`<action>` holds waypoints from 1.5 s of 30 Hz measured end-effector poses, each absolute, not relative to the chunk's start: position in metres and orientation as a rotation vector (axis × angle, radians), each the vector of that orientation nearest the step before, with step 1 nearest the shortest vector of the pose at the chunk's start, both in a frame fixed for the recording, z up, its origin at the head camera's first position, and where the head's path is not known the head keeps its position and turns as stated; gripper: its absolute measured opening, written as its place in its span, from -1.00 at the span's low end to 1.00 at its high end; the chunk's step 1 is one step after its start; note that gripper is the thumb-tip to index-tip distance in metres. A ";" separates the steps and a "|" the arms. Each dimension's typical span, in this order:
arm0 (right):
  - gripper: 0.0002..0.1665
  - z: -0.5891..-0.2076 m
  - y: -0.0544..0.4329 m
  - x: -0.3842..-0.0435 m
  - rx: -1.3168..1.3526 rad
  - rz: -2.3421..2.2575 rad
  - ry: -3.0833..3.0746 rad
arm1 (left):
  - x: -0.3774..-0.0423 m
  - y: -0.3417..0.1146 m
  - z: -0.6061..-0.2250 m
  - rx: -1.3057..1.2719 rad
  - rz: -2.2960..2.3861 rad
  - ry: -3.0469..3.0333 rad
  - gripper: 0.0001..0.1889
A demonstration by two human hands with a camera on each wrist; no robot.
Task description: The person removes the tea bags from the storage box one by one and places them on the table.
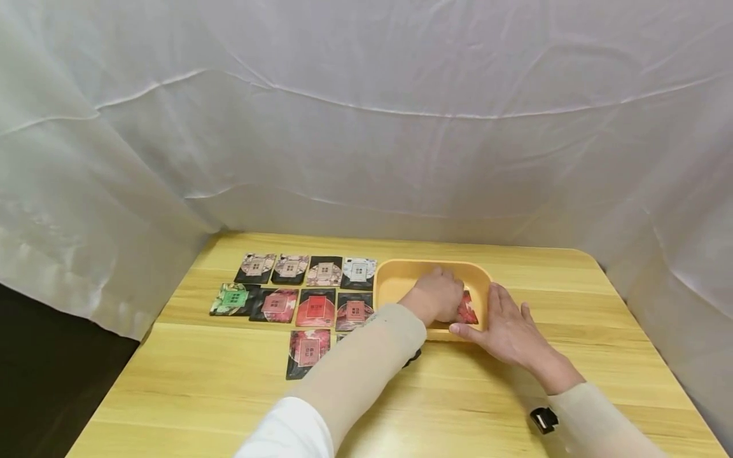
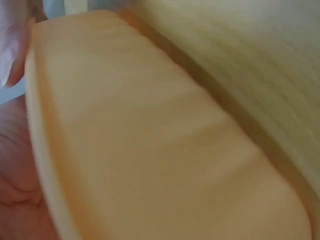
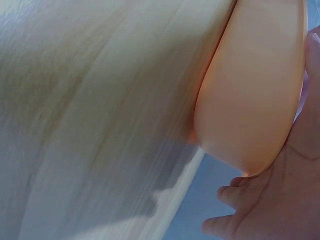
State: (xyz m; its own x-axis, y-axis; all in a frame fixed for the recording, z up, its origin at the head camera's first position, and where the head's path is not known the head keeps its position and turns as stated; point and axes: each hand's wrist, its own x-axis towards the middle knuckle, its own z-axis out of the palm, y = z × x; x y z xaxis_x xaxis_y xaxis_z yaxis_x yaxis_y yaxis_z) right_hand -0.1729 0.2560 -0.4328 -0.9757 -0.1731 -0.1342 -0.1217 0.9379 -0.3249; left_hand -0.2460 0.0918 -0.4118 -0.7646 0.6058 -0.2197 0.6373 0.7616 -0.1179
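A shallow orange tray [image 1: 395,272] sits on the table, with a red and dark packet [image 1: 468,308] in its right part. My left hand [image 1: 439,294] reaches inside with bent fingers, close to that packet. Its fingertips are hidden, so I cannot tell whether they pinch anything. In the left wrist view, part of that hand [image 2: 17,165] shows behind the tray's rim. My right hand [image 1: 509,324] rests against the tray's right front corner, fingers extended along the side and thumb at the front rim. The right wrist view shows this hand [image 3: 280,200] touching the tray's outer wall [image 3: 245,95].
Left of the tray, several flat square packets lie in rows, including a green one [image 1: 233,299], a red one [image 1: 316,308] and a pale one [image 1: 358,272]. A nearer packet [image 1: 308,353] lies beside my left sleeve, which partly covers others. White curtains [image 1: 366,146] surround the wooden table [image 1: 458,407].
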 end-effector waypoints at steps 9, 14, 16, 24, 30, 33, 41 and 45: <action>0.62 -0.434 0.254 -0.172 -0.222 -0.480 2.932 | -0.243 0.089 -0.417 0.915 -0.234 2.815 -0.43; 0.62 -0.434 0.253 -0.172 -0.218 -0.487 2.930 | -0.244 0.087 -0.419 0.882 -0.220 2.796 -0.41; 0.62 -0.435 0.253 -0.172 -0.219 -0.488 2.932 | -0.245 0.086 -0.420 0.871 -0.206 2.786 -0.42; 0.60 -0.433 0.253 -0.171 -0.232 -0.489 2.939 | -0.243 0.079 -0.415 0.888 -0.182 2.815 -0.50; 0.59 -0.433 0.255 -0.172 -0.234 -0.479 2.945 | -0.239 0.063 -0.405 0.773 -0.271 2.814 -0.43; 0.58 -0.434 0.256 -0.173 -0.235 -0.481 2.945 | -0.239 0.055 -0.404 0.719 -0.281 2.789 -0.33; 0.60 -0.434 0.256 -0.173 -0.234 -0.488 2.936 | -0.241 0.042 -0.399 0.661 -0.157 2.783 -0.12; 0.60 -0.435 0.255 -0.172 -0.227 -0.483 2.932 | -0.241 0.040 -0.394 0.709 -0.182 2.823 -0.11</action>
